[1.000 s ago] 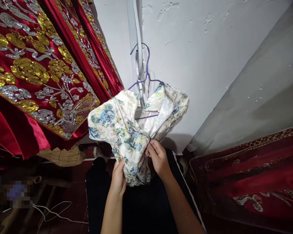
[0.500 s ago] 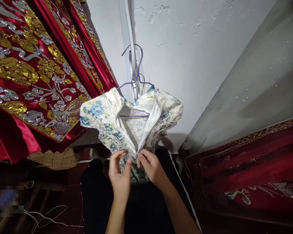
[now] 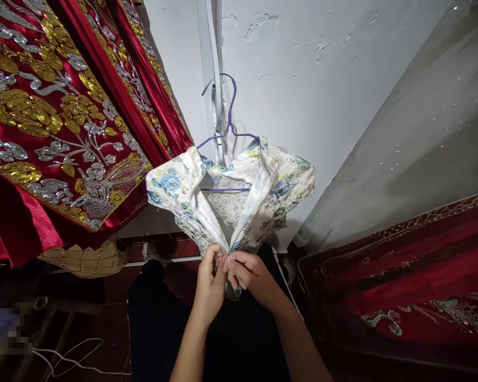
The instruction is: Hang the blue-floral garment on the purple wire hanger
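Note:
A white dress [image 3: 171, 183] with blue and yellow flowers hangs on a purple hanger [image 3: 230, 114]. Its zip [image 3: 213, 227] is undone from the collar, and the two edges spread into a V that meets at my fingertips. My left hand [image 3: 212, 284] pinches the fabric just left of that meeting point. Close beside it, my right hand [image 3: 253, 273] has thumb and forefinger closed at the base of the V; the zip pull itself is hidden by the fingers. The dress's lower part falls behind my hands.
Red satin cloth [image 3: 83, 122] with gold and silver embroidery hangs on the left. Behind the dress is a white wall [image 3: 295, 79] with a pale strip. At right, a translucent cover [image 3: 414, 122] hangs near more red cloth [image 3: 422, 276]. White cables [image 3: 79, 361] lie lower left.
My left hand has come in from beside the opening and now pinches the fabric next to my right hand. The dress appears shifted slightly right in view.

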A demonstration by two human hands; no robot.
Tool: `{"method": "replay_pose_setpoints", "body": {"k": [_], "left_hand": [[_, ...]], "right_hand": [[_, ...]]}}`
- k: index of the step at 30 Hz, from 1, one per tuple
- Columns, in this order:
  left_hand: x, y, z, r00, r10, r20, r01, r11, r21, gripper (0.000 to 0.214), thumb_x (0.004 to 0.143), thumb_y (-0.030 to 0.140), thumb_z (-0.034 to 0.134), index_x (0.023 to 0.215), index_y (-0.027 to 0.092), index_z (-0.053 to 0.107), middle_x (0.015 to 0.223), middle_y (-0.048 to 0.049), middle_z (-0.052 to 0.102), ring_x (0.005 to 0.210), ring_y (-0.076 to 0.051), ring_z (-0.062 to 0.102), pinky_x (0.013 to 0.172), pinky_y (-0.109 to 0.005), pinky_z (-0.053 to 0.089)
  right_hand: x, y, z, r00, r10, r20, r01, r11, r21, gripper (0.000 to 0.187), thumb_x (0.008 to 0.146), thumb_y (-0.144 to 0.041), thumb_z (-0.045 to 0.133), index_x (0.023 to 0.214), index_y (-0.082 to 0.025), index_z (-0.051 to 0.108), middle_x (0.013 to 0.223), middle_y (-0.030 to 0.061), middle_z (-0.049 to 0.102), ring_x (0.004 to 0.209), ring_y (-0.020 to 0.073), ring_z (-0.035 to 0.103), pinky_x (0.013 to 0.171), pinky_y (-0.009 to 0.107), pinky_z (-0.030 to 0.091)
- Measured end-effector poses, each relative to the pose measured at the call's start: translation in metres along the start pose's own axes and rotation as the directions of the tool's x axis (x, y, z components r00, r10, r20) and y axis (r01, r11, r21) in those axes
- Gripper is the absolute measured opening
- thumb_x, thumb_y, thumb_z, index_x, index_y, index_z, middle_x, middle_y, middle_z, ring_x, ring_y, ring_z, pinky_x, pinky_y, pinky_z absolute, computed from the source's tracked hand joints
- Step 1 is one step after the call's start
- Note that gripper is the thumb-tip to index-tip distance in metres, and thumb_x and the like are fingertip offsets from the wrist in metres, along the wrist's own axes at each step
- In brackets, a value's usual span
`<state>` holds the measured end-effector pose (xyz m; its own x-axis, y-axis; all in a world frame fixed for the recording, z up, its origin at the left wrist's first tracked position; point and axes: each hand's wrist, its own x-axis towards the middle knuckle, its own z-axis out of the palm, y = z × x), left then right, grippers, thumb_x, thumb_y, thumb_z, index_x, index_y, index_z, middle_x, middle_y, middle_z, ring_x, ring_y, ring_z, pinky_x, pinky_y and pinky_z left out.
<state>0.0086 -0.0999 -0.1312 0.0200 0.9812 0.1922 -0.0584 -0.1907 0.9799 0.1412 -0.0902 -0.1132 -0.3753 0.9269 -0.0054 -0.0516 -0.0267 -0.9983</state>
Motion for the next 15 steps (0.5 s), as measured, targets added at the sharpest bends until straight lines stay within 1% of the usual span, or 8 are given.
{"method": "replay_pose_setpoints", "body": {"k": [2, 4, 7, 9, 12, 15], "left_hand": [[-0.004, -0.006, 0.006, 0.996, 0.018, -0.093, -0.021, 0.999, -0.028, 0.015, 0.098, 0.038, 0.054, 0.100, 0.024, 0.053, 0.081, 0.0019, 0.049, 0.073, -0.015, 0.048, 0.069, -0.024, 0.041], [-0.006, -0.014, 0.012, 0.985, 0.030, -0.168, -0.031, 1.000, -0.003, 0.016, 0.099, 0.040, 0.051, 0.105, 0.025, 0.052, 0.081, 0.0018, 0.049, 0.071, -0.015, 0.048, 0.068, -0.024, 0.042], [-0.007, -0.029, 0.018, 0.973, 0.054, -0.225, -0.037, 0.996, 0.076, 0.019, 0.100, 0.041, 0.050, 0.110, 0.025, 0.050, 0.086, -0.0006, 0.051, 0.077, -0.016, 0.051, 0.073, -0.026, 0.044], [-0.006, -0.038, 0.019, 0.965, 0.080, -0.251, -0.055, 0.993, 0.104, 0.021, 0.100, 0.042, 0.050, 0.111, 0.025, 0.049, 0.093, -0.0027, 0.052, 0.085, -0.018, 0.054, 0.080, -0.028, 0.044], [-0.003, -0.046, 0.019, 0.957, 0.113, -0.269, -0.084, 0.990, 0.116, 0.019, 0.102, 0.042, 0.047, 0.111, 0.025, 0.046, 0.097, -0.0040, 0.050, 0.087, -0.018, 0.054, 0.082, -0.029, 0.045], [0.003, -0.048, 0.018, 0.949, 0.133, -0.286, -0.108, 0.989, 0.101, 0.019, 0.102, 0.041, 0.047, 0.110, 0.024, 0.044, 0.102, -0.0055, 0.050, 0.096, -0.018, 0.055, 0.087, -0.029, 0.045]], "right_hand": [[0.002, 0.002, 0.006, 1.000, -0.003, -0.012, 0.004, 0.999, 0.047, 0.024, 0.091, -0.033, 0.053, 0.073, -0.018, 0.058, 0.052, -0.0041, 0.051, 0.047, 0.0091, 0.037, 0.050, 0.023, 0.031], [0.005, 0.005, 0.010, 0.999, 0.011, -0.052, -0.006, 0.996, 0.088, 0.024, 0.089, -0.032, 0.052, 0.071, -0.018, 0.058, 0.048, -0.0050, 0.047, 0.044, 0.0089, 0.035, 0.047, 0.023, 0.028], [0.010, 0.007, 0.011, 0.992, 0.045, -0.116, -0.031, 0.993, 0.117, 0.023, 0.086, -0.030, 0.050, 0.069, -0.018, 0.059, 0.045, -0.0046, 0.048, 0.041, 0.0085, 0.033, 0.045, 0.024, 0.025], [0.013, 0.004, 0.009, 0.988, 0.027, -0.149, -0.013, 0.996, 0.093, 0.021, 0.083, -0.027, 0.051, 0.066, -0.017, 0.059, 0.044, -0.0040, 0.049, 0.040, 0.0085, 0.035, 0.044, 0.023, 0.026], [0.022, -0.012, 0.002, 0.985, -0.048, -0.166, 0.043, 0.999, -0.032, 0.019, 0.080, -0.023, 0.051, 0.066, -0.017, 0.063, 0.043, -0.0033, 0.051, 0.039, 0.0088, 0.040, 0.045, 0.023, 0.029], [0.040, -0.045, -0.009, 0.971, -0.116, -0.207, 0.083, 0.983, -0.161, 0.021, 0.081, -0.022, 0.051, 0.068, -0.016, 0.067, 0.043, -0.0031, 0.053, 0.038, 0.0082, 0.040, 0.043, 0.022, 0.030]]}}
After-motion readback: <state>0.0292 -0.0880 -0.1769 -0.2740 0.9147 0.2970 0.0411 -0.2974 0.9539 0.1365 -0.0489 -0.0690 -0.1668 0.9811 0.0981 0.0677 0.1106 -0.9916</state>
